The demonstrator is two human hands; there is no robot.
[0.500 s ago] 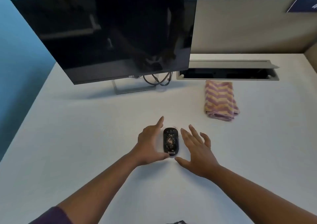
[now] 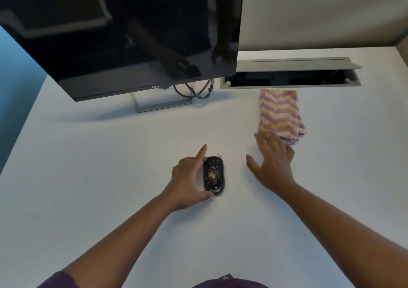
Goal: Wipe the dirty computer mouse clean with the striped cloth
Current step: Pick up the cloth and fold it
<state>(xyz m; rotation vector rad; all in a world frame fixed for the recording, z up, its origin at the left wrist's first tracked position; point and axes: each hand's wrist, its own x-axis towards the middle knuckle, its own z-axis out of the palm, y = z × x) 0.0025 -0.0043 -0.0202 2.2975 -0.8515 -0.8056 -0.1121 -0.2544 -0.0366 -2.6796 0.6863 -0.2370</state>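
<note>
Fingers of the left hand [image 2: 187,178] cup the crumb-speckled black computer mouse [image 2: 213,175] — thumb at its near end, forefinger along its left side. Right of it, the right hand [image 2: 272,163] spreads empty, fingertips just short of the striped cloth [image 2: 280,114] on the white desk [image 2: 110,155].

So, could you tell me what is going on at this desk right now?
A person is about to clean a dirty computer mouse, which is speckled with crumbs. Their left hand steadies it from the side on the white desk, while the right hand reaches open toward the folded striped cloth, not yet gripping it. No wiping has begun.
</note>
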